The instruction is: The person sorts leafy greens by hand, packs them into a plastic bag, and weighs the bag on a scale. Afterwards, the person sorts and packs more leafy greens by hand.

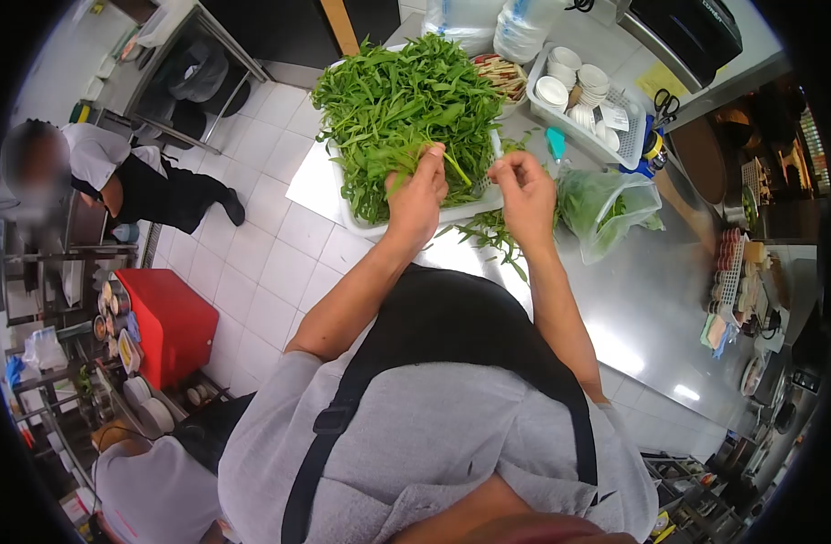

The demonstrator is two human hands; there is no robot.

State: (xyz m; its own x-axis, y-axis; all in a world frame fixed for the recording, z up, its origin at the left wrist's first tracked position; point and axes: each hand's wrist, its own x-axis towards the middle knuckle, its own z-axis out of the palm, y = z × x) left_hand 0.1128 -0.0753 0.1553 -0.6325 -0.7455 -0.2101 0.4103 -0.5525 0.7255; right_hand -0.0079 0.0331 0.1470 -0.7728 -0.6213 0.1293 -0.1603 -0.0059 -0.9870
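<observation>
White square tiles [280, 238] cover the kitchen floor beside a shiny stainless-steel counter [651, 304], and a co-worker in a white shirt and black apron [166, 190] stands off to the left, beyond a bright red box [175, 326]. Heaped long-leaved greens [406, 100] fill a white plastic basket [359, 227] in front of the wearer. Over its near side, the left hand [418, 198] is closed on a light-green leafy sprig [456, 168] whose stem slants toward the right hand [527, 195]. That one has thumb and fingertips drawn together near the basket's right rim; whether they pinch anything, I cannot tell. Loose green trimmings [495, 236] lie on the counter between the basket and a clear plastic bag of greens [589, 218], just beside the right wrist.
</observation>
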